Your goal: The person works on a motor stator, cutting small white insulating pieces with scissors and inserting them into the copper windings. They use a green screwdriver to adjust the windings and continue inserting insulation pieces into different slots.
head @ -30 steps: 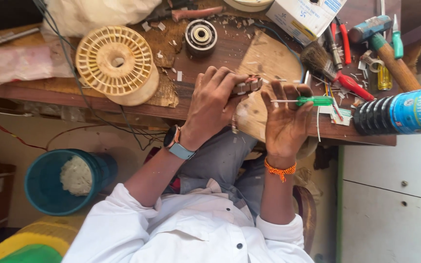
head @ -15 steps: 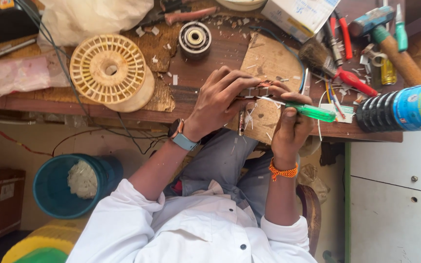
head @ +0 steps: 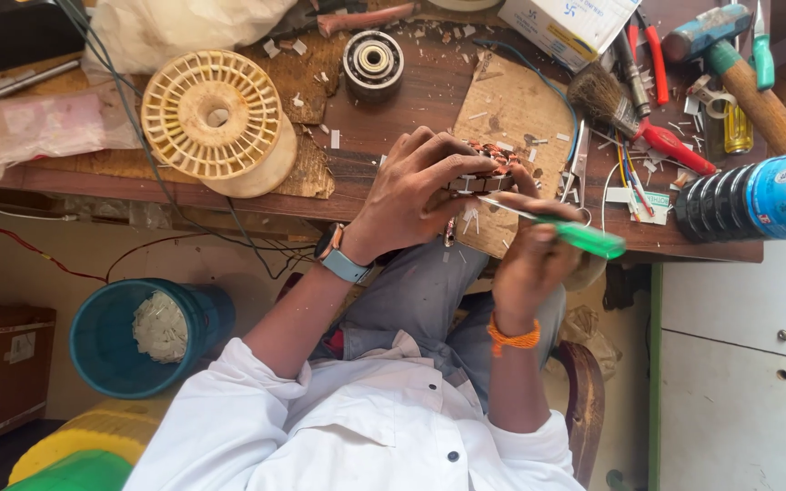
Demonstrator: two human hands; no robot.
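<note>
My left hand (head: 416, 195) is wrapped around a small motor stator with copper windings (head: 487, 168) and holds it just above the front edge of the wooden workbench (head: 393, 100). My right hand (head: 534, 264) grips a green-handled screwdriver (head: 584, 238). Its metal shaft points left, with the tip against the stator. A watch with a light blue strap sits on my left wrist and an orange thread band on my right wrist. Part of the stator is hidden under my fingers.
On the bench lie a cream plastic spool (head: 216, 118), a round bearing part (head: 373, 62), a cardboard sheet (head: 511, 118), a brush (head: 607, 100), hammer (head: 739, 73), pliers and screwdrivers. A blue-labelled can (head: 766, 195) lies at right. A teal bucket (head: 143, 336) stands on the floor.
My right hand has turned the screwdriver from lying level beside the stator to angled, tip against the stator. My left hand has kept its hold on the stator.
</note>
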